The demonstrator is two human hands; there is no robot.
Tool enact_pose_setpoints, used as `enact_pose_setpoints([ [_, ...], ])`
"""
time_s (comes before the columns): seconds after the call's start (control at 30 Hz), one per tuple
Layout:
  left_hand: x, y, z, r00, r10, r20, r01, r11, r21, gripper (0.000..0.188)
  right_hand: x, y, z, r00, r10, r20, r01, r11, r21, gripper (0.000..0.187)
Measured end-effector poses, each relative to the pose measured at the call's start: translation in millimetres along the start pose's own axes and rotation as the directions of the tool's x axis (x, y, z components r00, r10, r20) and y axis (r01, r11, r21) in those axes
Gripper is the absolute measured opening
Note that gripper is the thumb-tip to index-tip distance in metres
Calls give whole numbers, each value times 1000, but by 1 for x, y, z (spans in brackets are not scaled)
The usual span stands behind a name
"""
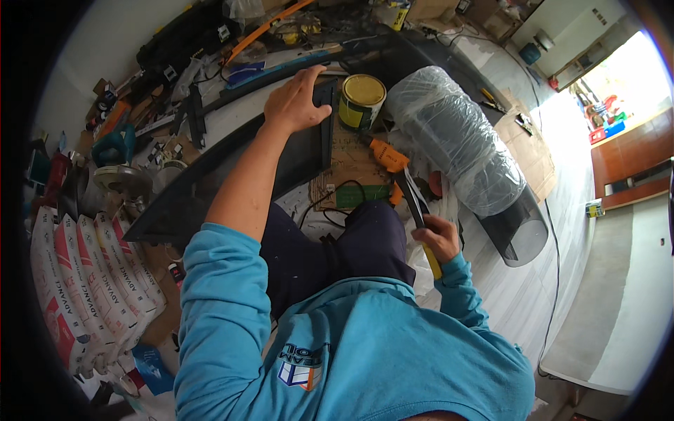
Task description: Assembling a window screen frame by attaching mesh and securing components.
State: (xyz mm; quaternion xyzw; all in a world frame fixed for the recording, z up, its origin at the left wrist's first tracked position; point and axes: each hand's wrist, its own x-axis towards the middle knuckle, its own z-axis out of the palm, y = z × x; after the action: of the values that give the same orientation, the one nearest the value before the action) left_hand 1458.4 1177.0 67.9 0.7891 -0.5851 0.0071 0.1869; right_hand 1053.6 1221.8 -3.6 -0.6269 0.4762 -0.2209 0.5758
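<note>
My left hand (298, 105) is open, thumb and fingers apart, over the far end of a dark framed mesh panel (239, 165). Whether it touches the frame I cannot tell. The panel slants from beside my left arm to a yellow-lidded can (361, 102). By my right thigh, my right hand (439, 238) is closed on a long tool with a black and yellow handle (432, 261); its kind is unclear. Just beyond, an orange power tool with a dark nose (388, 156), perhaps a drill or heat gun, lies on cardboard (345, 172).
A dark roll wrapped in clear plastic (456, 140) lies to the right. Stacked white and red bags (95, 281) stand at left, near a teal power tool (116, 144). Strips and tools clutter the far side. A black cable (554, 281) crosses the pale floor (569, 175).
</note>
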Motion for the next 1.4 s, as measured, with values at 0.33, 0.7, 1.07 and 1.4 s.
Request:
enact_pose_setpoints([
  [0.33,-3,-31,7,909,410,-68,-416,890,-186,47,80,-132,99,814,-547,197,314,698,643,39],
  [0.7,11,-49,19,867,488,-97,-469,737,-487,58,123,-171,158,786,-590,187,425,734,530,35],
  [1.07,-7,-27,2,962,266,-60,-265,862,-432,63,135,-132,141,735,-624,265,359,690,629,35],
  [1.4,-13,-36,6,846,478,-235,-522,657,-544,52,166,-149,109,848,-473,-239,521,659,543,25],
])
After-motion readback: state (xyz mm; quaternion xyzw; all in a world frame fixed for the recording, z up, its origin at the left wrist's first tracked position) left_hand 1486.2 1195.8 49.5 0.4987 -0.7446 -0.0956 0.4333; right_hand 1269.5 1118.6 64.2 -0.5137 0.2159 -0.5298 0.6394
